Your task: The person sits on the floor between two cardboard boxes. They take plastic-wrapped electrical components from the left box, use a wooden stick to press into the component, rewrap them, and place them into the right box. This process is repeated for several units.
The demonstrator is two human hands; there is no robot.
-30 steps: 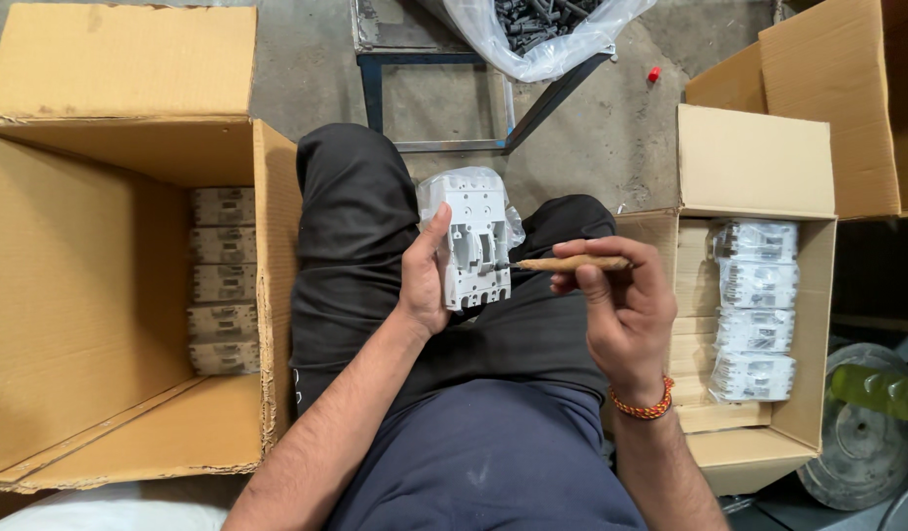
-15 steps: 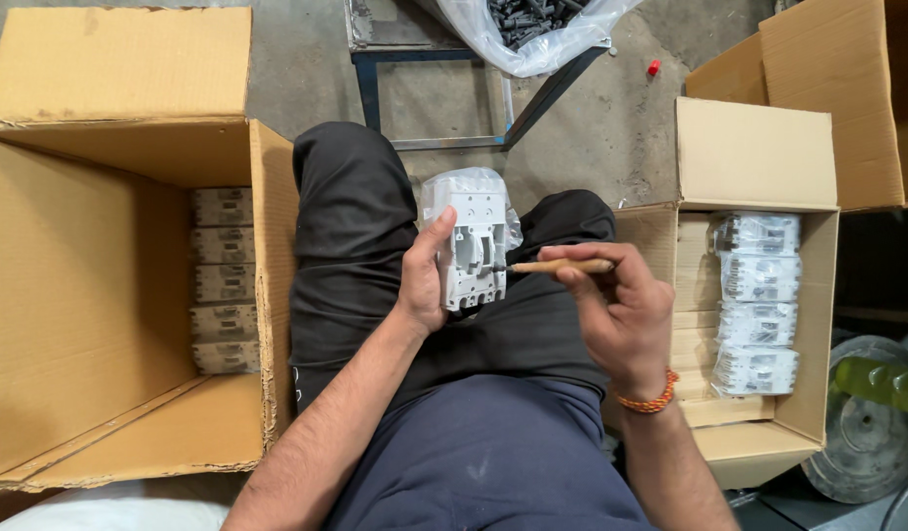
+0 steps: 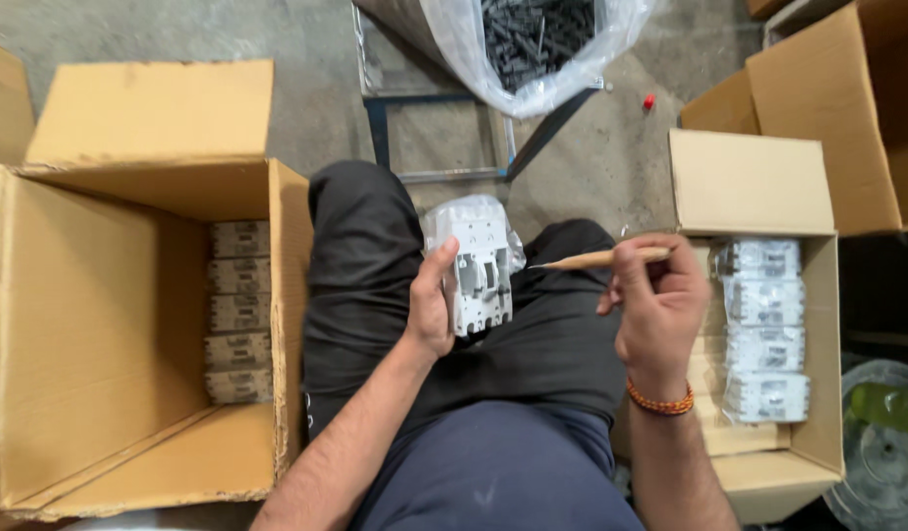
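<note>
As you sit over your lap in the head view, your left hand (image 3: 432, 313) grips a white plastic housing (image 3: 478, 264) upright above your thighs, fingers closed around its left edge. Your right hand (image 3: 655, 305) is closed on a thin wooden stick (image 3: 596, 260), whose pointed tip lies just beside the housing's right side. An open cardboard box (image 3: 100, 334) with stacked brown packs stands at your left. Another box (image 3: 818, 433) at your right holds wrapped white units (image 3: 765, 329). A clear bag of dark parts (image 3: 532, 39) lies ahead on the floor.
</note>
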